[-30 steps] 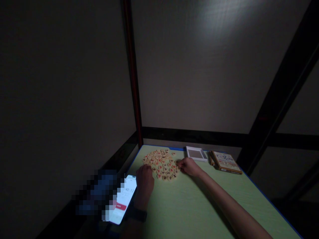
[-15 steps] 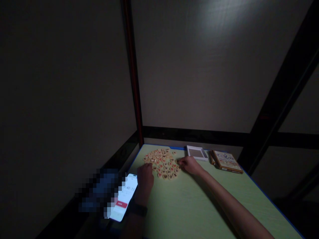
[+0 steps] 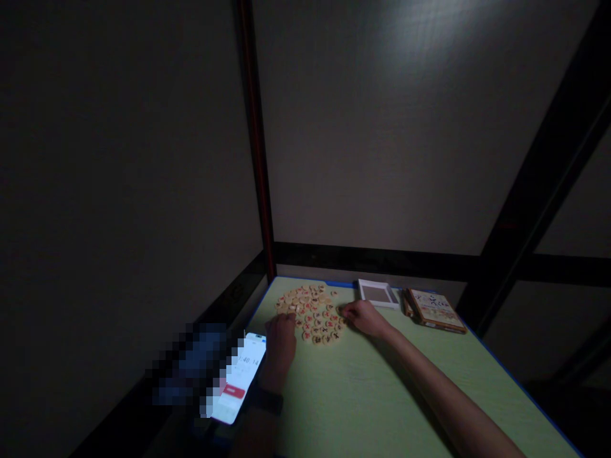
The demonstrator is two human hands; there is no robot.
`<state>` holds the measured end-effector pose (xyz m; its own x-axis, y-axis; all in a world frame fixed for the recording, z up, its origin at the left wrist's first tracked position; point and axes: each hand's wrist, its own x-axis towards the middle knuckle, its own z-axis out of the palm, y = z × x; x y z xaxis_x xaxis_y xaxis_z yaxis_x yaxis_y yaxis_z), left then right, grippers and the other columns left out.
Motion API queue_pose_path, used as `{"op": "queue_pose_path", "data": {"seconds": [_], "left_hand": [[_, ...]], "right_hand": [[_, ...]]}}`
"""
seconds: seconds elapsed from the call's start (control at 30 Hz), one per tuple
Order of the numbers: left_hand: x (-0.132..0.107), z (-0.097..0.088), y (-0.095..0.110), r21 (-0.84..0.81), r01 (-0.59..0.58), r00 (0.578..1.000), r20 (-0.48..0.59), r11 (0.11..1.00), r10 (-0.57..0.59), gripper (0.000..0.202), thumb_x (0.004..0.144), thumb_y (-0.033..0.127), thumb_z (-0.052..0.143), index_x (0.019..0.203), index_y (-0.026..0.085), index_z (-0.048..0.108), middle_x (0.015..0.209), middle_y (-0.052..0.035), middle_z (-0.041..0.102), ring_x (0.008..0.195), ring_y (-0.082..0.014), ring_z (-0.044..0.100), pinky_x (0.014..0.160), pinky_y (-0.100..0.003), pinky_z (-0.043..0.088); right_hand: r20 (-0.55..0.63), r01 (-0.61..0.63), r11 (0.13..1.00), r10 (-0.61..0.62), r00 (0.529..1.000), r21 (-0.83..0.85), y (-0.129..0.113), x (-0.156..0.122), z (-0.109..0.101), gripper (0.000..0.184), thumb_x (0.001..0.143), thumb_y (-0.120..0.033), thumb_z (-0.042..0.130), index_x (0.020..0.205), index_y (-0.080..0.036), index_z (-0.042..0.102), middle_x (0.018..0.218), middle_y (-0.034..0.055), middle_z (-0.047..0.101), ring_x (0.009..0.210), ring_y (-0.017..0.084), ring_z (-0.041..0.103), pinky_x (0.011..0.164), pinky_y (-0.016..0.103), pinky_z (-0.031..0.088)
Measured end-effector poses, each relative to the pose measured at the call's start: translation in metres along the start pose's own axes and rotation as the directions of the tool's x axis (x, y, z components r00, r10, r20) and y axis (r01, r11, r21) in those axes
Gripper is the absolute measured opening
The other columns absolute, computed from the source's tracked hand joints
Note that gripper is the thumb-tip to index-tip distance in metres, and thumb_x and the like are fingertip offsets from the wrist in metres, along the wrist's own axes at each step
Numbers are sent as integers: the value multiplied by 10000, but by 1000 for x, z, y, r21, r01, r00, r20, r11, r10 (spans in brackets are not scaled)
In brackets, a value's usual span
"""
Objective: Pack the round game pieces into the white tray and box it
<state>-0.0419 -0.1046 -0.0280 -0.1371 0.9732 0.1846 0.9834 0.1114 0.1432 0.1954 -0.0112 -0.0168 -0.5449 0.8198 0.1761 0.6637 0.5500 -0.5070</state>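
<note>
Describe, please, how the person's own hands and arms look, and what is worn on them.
Both the left hand and the right hand are without gloves. A dark band goes around the left wrist; whether it is a watch is unclear. The right forearm shows no sleeve.

Left hand (image 3: 280,340) has crept a tiny bit forward and to the right along the near edge of the game pieces (image 3: 319,322). Fingers look a bit flatter and more stretched out now, they were kinda curled a second ago. Timer on the phone (image 3: 244,367) ticked over too, pretty sure it read 40:12 and now it's 40:14. Oh and the view nudged slightly, so the table (image 3: 358,394) sits a hair further right in it.
</note>
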Motion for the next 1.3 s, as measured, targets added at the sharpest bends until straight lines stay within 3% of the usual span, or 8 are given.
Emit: {"op": "queue_pose_path", "data": {"seconds": [0.2,0.43,0.67,0.87,0.97,1.07,1.13,1.3], "left_hand": [[-1,-5,2,-135,12,999,-35,991,-17,320,942,125,488,1199,184,670,1099,-104,727,1073,-207,646,915,-306,433],[-3,11,2,-232,-48,999,-32,972,42,283,924,91,457,946,170,729,1056,-93,678,964,-166,640,880,-259,446],[-2,9,0,-268,-42,999,21,962,49,297,919,114,497,1146,179,677,1133,-93,686,1068,-182,623,953,-282,435],[-3,-1,3,-264,-1,1000,-1,964,0,228,935,143,489,1046,186,684,1072,-86,681,1030,-190,627,908,-291,451],[-7,-2,6,-332,-19,1000,-27,943,10,239,851,276,671,1069,178,665,1103,-87,648,1043,-208,618,934,-305,451],[-10,0,9,-370,-51,998,10,927,59,525,661,353,844,1113,192,629,1175,-71,601,1061,-221,604,914,-302,456],[-10,2,10,-348,-49,997,35,936,65,546,626,348,868,1086,205,611,1176,-54,587,1034,-211,601,879,-295,454],[-7,4,11,-278,-7,999,32,961,16,336,743,303,792,974,204,570,1077,-31,586,951,-177,593,812,-271,429]], "right_hand": [[-14,2,1000,-2,1000,2,0,0,-1,194,714,-77,469,592,-167,591,552,-33,481,582,128,405,590,234,292],[-32,3,1000,-3,999,-12,1,-1,-2,205,757,-127,474,606,-163,607,562,-20,505,585,131,417,593,242,288],[-16,5,1000,-5,1000,-16,3,-1,0,195,742,-141,481,585,-163,594,534,-39,455,567,121,382,588,239,279],[-8,1,1000,-1,1000,-11,-1,-1,-5,193,764,-158,493,626,-161,629,555,-28,495,580,126,409,592,243,298],[21,-38,998,37,999,40,-1,-4,-12,126,772,-256,603,800,-157,675,667,-10,585,625,140,480,619,247,351],[144,-58,993,44,989,99,0,-9,-17,472,629,-314,803,1041,-159,632,836,10,625,708,156,530,649,248,397],[205,-43,996,25,978,84,0,-12,-17,622,538,-271,872,1084,-169,591,922,23,609,767,166,540,676,251,414],[155,-3,999,-4,988,44,-8,-11,-3,596,503,-217,907,977,-180,547,963,30,547,859,188,531,742,266,433]]}}
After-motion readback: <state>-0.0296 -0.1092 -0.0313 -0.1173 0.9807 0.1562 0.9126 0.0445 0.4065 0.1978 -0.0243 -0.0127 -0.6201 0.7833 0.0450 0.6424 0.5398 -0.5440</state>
